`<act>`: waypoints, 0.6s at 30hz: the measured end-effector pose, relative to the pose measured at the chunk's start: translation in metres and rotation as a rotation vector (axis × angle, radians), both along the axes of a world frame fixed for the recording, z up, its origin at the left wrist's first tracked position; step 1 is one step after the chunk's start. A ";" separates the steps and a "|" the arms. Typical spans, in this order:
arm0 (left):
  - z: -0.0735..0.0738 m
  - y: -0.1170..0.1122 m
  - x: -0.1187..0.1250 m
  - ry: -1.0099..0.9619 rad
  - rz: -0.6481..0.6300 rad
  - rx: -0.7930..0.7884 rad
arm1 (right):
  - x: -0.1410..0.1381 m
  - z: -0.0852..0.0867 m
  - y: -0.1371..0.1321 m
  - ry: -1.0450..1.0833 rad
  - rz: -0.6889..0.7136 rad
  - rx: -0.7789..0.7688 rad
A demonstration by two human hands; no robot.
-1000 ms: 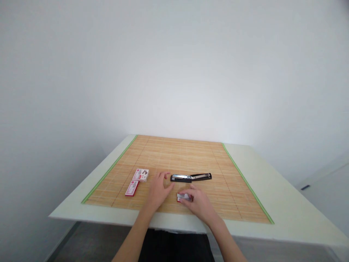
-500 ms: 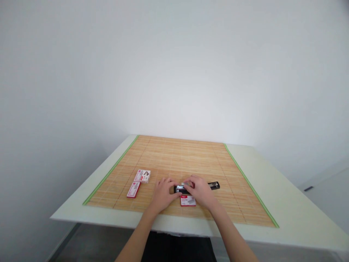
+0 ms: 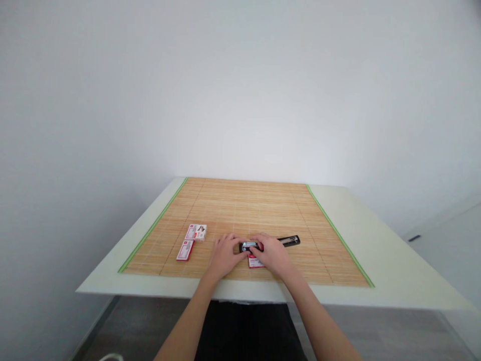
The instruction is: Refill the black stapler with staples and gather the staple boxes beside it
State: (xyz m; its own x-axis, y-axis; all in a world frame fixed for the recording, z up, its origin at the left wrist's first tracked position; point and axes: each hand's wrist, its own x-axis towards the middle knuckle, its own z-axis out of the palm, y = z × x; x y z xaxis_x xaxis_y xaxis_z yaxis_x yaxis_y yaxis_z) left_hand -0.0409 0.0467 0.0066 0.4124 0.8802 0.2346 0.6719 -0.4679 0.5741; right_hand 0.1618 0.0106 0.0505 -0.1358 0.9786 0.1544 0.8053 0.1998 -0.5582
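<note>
An opened-out black stapler [image 3: 289, 241] lies across the bamboo mat, its shiny metal part [image 3: 249, 244] showing between my hands. My left hand [image 3: 225, 254] closes around the stapler's left end, thumb in front and fingers behind. My right hand [image 3: 272, 254] pinches at the middle of the stapler with thumb and fingers; whether a staple strip is under those fingertips cannot be made out. Just in front of the stapler lies a red-and-white staple box [image 3: 256, 261], partly covered by my right hand.
Two more red-and-white boxes lie to the left, a front one [image 3: 185, 250] and a back one [image 3: 196, 232], touching or nearly so. The bamboo mat [image 3: 240, 200] with green edges covers much of the white table [image 3: 387, 260]. A wall [image 3: 240, 100] stands behind.
The view has tilted down slightly. My right hand has come down closer over the stapler's middle, and the small greyish piece seen at its fingertips before no longer shows.
</note>
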 end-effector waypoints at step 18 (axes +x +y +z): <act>-0.008 0.004 -0.003 -0.034 -0.001 -0.012 | -0.004 -0.015 -0.044 0.272 -0.216 -0.070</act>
